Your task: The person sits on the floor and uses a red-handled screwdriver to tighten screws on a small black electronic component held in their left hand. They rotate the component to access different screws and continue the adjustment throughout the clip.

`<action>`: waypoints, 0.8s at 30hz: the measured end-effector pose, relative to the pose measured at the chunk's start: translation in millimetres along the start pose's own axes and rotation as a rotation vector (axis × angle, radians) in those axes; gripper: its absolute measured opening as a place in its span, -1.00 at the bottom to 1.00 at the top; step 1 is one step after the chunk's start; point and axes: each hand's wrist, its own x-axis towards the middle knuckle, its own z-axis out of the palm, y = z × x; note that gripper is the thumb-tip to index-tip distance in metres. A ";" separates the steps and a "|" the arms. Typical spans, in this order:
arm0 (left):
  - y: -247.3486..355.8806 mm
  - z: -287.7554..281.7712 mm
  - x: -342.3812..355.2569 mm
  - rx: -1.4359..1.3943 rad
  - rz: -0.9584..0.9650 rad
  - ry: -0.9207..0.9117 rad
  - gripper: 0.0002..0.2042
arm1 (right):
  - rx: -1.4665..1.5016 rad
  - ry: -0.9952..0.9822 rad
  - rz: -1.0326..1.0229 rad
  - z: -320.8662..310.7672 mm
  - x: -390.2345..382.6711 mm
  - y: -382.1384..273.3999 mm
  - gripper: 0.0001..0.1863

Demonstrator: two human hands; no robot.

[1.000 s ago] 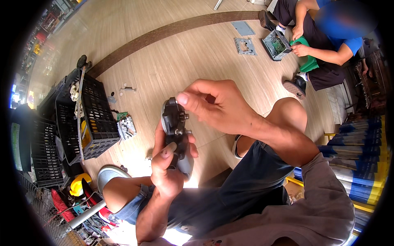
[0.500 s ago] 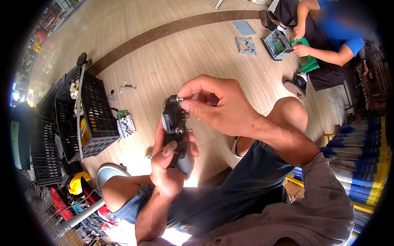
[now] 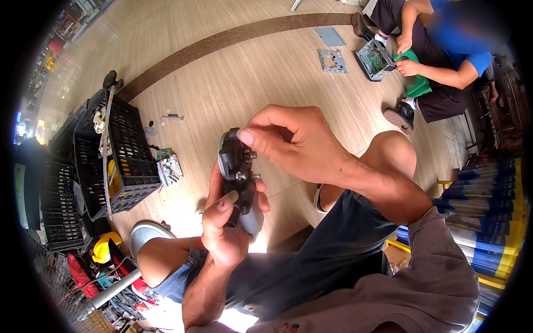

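The left hand [image 3: 226,230] is clamped around the lower end of a dark metal part [image 3: 237,172], thumb pressed on its near face. The part stands roughly upright in front of the person's lap, its long axis running from the left palm up and slightly away toward the far floor. Small screws or studs project from its right side.

The right hand [image 3: 294,141] comes in from the right, above the left hand. Its thumb and fingertips are pinched together at the upper end of the part, touching it near the projecting studs — whether they grip a stud or only rest on it cannot be told. The part thus lies left of, and just below, the right hand, and the right hand is the one nearer its upper end.

Left of the hands, on the wooden floor [image 3: 222,72], stands a black plastic crate [image 3: 130,161] with a small circuit assembly [image 3: 169,169] just beside it.

Far right, another person's hands [image 3: 405,55] work on a grey metal box [image 3: 375,60] — well apart from the part.
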 end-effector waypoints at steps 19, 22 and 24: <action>2.6 -0.1 -0.1 -0.053 -0.025 -0.025 -0.20 | -0.022 0.125 -0.259 6.7 -0.5 5.9 -0.81; 2.7 0.1 0.1 -0.048 -0.025 -0.027 -0.20 | -0.004 0.115 -0.232 6.6 -0.9 4.6 -0.81; 2.8 0.4 0.4 -0.049 -0.023 -0.028 -0.20 | 0.003 0.116 -0.234 7.0 -1.0 5.0 -0.81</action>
